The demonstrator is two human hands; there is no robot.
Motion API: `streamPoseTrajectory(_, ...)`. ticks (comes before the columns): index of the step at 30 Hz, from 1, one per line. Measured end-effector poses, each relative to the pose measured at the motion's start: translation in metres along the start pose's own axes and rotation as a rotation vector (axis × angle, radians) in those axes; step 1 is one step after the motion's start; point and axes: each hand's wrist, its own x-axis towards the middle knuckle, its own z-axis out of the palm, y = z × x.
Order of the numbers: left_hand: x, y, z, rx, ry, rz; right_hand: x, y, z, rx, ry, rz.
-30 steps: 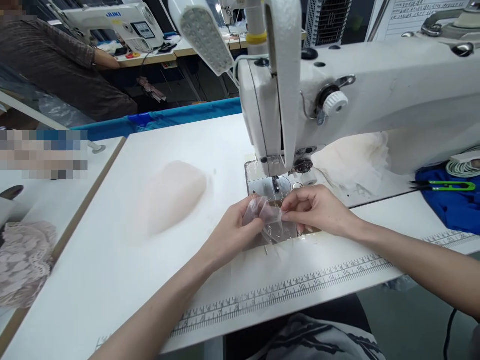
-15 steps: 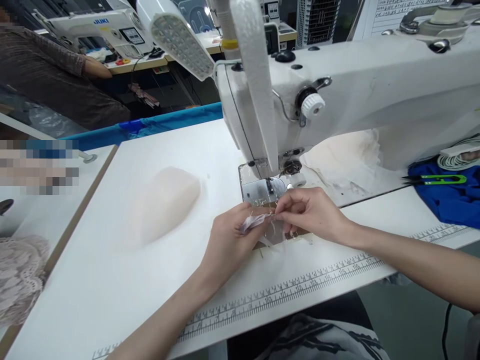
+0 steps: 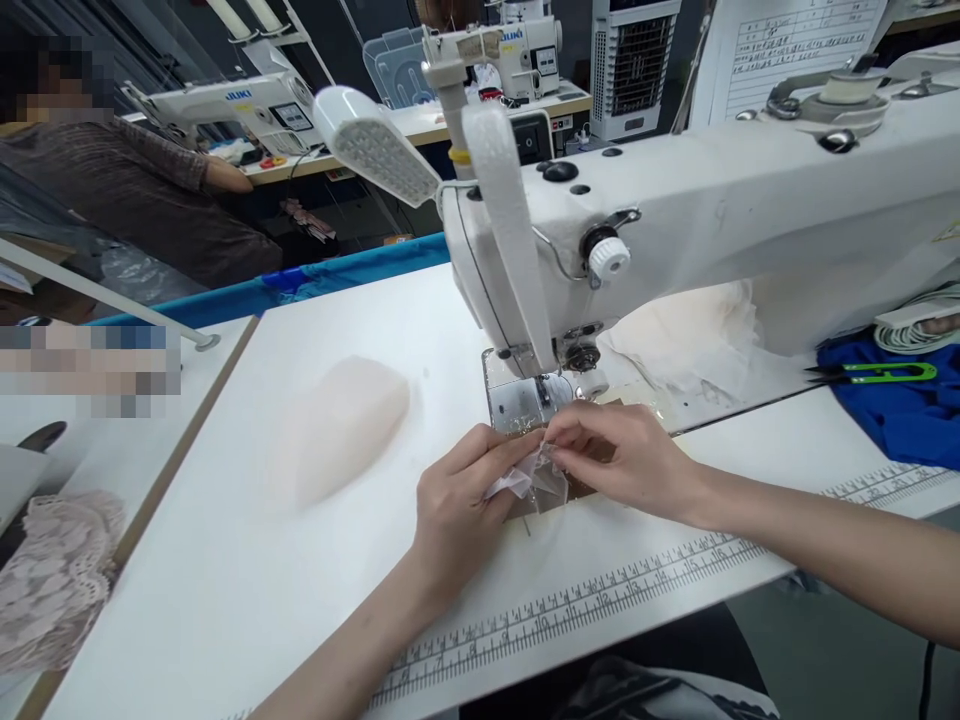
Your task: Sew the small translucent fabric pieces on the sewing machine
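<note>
Sheer fabric [image 3: 534, 475] | sewing machine [image 3: 690, 215] just beyond | green snips [image 3: 892, 373] on blue cloth [image 3: 896, 425]

The left forearm [image 3: 360, 635] is stretched up from below, the right forearm [image 3: 817, 545] in from the side. The left hand [image 3: 459, 500] is held with its back up, fingers [image 3: 499, 462] bent. The right hand [image 3: 637, 462] is held just beside it, thumb [image 3: 589, 468] and pointer finger [image 3: 579, 416] pinched.

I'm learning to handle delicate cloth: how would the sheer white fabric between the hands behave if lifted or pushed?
The sheer white fabric is probably floppy: it is crumpled into folds between the left hand and right hand. It's likely very light, as it looks thin and see-through. Pushed, it would probably bunch rather than slide flat, since it's creased.
</note>
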Motion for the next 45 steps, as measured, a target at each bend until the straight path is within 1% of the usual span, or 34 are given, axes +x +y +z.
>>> streamPoseTrajectory(13,0.003,0.0,0.0,-0.015,0.011,-0.002,0.0,0.003,0.001,-0.077,-0.018,-0.1)
streamPoseTrajectory(18,0.002,0.0,0.002,-0.025,-0.007,-0.007,-0.001,0.01,0.001,-0.165,0.034,-0.2)
streamPoseTrajectory(20,0.003,0.003,-0.001,-0.046,-0.035,-0.038,-0.002,0.01,-0.001,-0.201,0.05,-0.242)
streamPoseTrajectory(21,0.005,0.006,-0.003,-0.078,-0.062,-0.081,-0.002,0.008,-0.003,-0.212,0.044,-0.247)
streamPoseTrajectory(22,0.007,0.009,-0.005,-0.136,-0.107,-0.15,-0.002,0.005,-0.006,-0.206,0.023,-0.229)
streamPoseTrajectory(23,0.009,0.012,-0.008,-0.218,-0.167,-0.238,-0.002,0.001,-0.009,-0.176,-0.015,-0.179)
streamPoseTrajectory(24,0.012,0.015,-0.011,-0.314,-0.239,-0.338,-0.001,-0.004,-0.012,-0.124,-0.071,-0.102)
streamPoseTrajectory(26,0.015,0.018,-0.014,-0.484,-0.386,-0.511,0.002,-0.012,-0.018,0.01,-0.214,0.097)
streamPoseTrajectory(27,0.016,0.018,-0.013,-0.521,-0.437,-0.56,0.003,-0.015,-0.019,0.035,-0.269,0.182)
streamPoseTrajectory(28,0.016,0.017,-0.012,-0.506,-0.461,-0.582,0.004,-0.015,-0.019,0.013,-0.3,0.241)
streamPoseTrajectory(29,0.014,0.015,-0.009,-0.441,-0.467,-0.587,0.005,-0.014,-0.018,-0.058,-0.303,0.267)
streamPoseTrajectory(31,0.011,0.01,-0.003,-0.214,-0.457,-0.567,0.006,-0.007,-0.013,-0.279,-0.255,0.242)
streamPoseTrajectory(33,0.007,0.007,0.004,0.038,-0.412,-0.51,0.006,0.003,-0.007,-0.462,-0.205,0.187)
streamPoseTrajectory(35,0.005,0.007,0.007,0.226,-0.308,-0.381,0.006,0.011,-0.002,-0.549,-0.17,0.154)
streamPoseTrajectory(37,0.003,0.01,0.008,0.36,-0.184,-0.201,0.007,0.015,0.0,-0.578,-0.131,0.14)
streamPoseTrajectory(38,0.002,0.012,0.008,0.403,-0.155,-0.109,0.009,0.015,0.0,-0.579,-0.114,0.135)
streamPoseTrajectory(39,0.0,0.014,0.008,0.433,-0.152,-0.029,0.01,0.015,0.0,-0.572,-0.101,0.133)
streamPoseTrajectory(40,-0.002,0.016,0.008,0.449,-0.172,0.036,0.011,0.015,0.0,-0.558,-0.091,0.137)
streamPoseTrajectory(42,-0.008,0.02,0.008,0.453,-0.251,0.131,0.014,0.014,-0.001,-0.517,-0.076,0.159)
streamPoseTrajectory(45,-0.014,0.023,0.008,0.457,-0.324,0.176,0.017,0.016,-0.002,-0.473,-0.044,0.198)
